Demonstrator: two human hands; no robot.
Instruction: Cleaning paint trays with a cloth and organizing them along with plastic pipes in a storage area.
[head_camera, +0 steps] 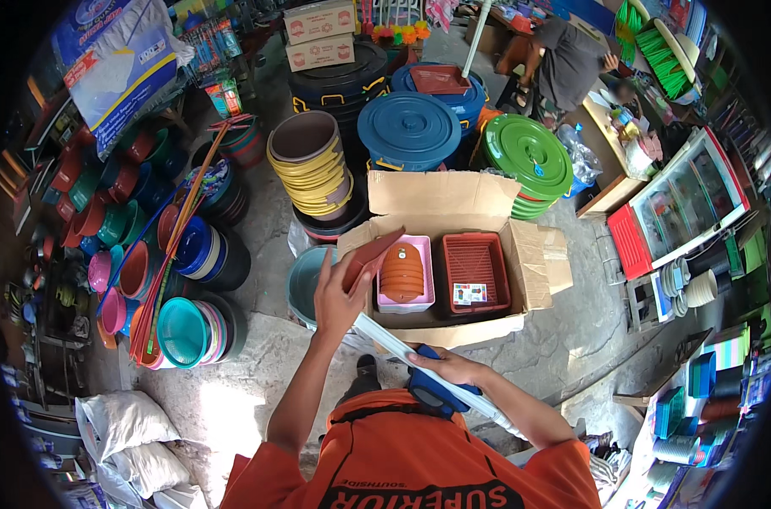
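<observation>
My left hand (pixel 340 294) grips a flat reddish-brown plastic piece (pixel 371 257), tilted over the left side of an open cardboard box (pixel 417 334). My right hand (pixel 449 367) is closed around long white plastic strips or tubes (pixel 395 343) that slant across my front, with a dark blue object (pixel 433 394) beneath them. Inside the box, stacked orange plastic pots (pixel 401 270) lie in a pink basket (pixel 427 254). Beside that basket sits a stack of dark red plastic baskets (pixel 478 264) with a printed label on it.
A teal bucket (pixel 306 286) stands left of the box. Behind are yellow-rimmed brown buckets (pixel 309 165) and blue (pixel 409 127) and green (pixel 527 153) lidded tubs. Colourful basins (pixel 182 331) and poles crowd the left; a glass display case (pixel 691 197) stands right. A person (pixel 563 60) is at the back.
</observation>
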